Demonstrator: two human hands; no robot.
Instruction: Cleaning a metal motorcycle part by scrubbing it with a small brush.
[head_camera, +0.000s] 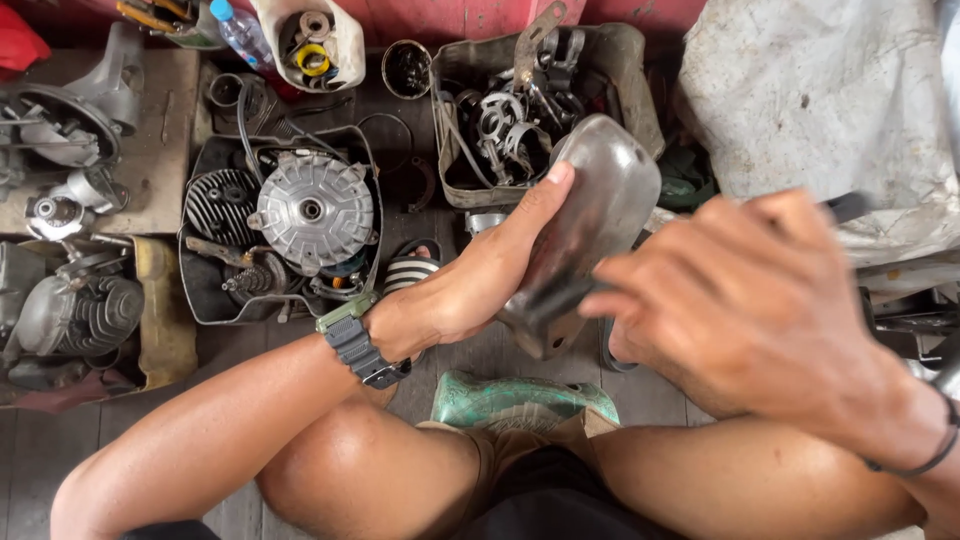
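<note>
Above the knees, left hand (470, 290) grips the curved grey metal cover (590, 225) steady; right hand (740, 300), blurred, closes on a dark tool handle (848, 206); short controlled strokes seem best.

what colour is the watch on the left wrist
The watch has an olive-green case and a dark grey strap, shown best in the head view.
</note>
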